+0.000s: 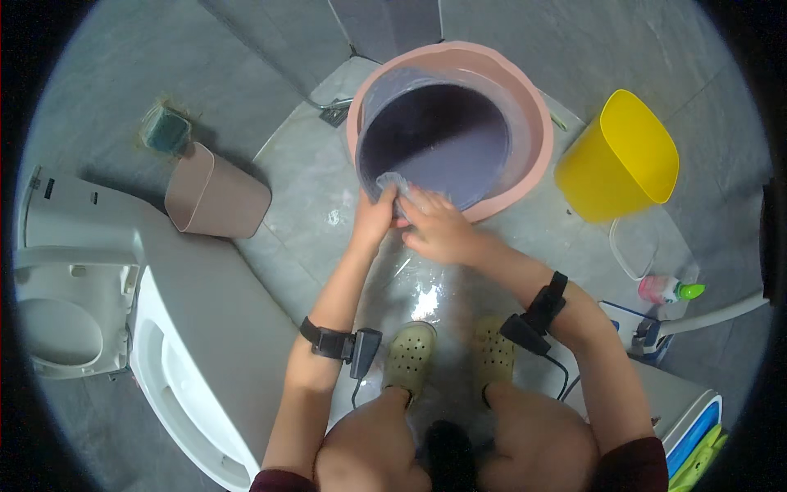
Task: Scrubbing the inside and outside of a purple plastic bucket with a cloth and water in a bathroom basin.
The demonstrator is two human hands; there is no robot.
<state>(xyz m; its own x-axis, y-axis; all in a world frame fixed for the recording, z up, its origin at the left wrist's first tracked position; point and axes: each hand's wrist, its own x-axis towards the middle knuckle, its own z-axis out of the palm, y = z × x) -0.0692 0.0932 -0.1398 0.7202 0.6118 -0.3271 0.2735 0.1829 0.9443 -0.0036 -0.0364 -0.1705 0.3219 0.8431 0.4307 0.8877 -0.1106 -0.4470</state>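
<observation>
A round container (458, 175) with a dark grey-purple inside leans, mouth towards me, in a pink plastic basin (541, 147) on the floor. Translucent plastic shows around its outer side. My left hand (372, 218) grips the container's near rim, thumb on top and fingers partly hidden below. Beside it, my right hand (439, 227) rests at the same rim with its fingers over a wadded translucent scrap (391, 180), perhaps thin plastic or wet cloth. Both hands almost touch each other.
A pink bin (230, 200) stands left, near a toilet (184, 393). To the right are a yellow bin (593, 166), a white ring (621, 252), a pink bottle with a green cap (670, 289) and a flat mop head (652, 332). The tiled floor (320, 240) looks wet.
</observation>
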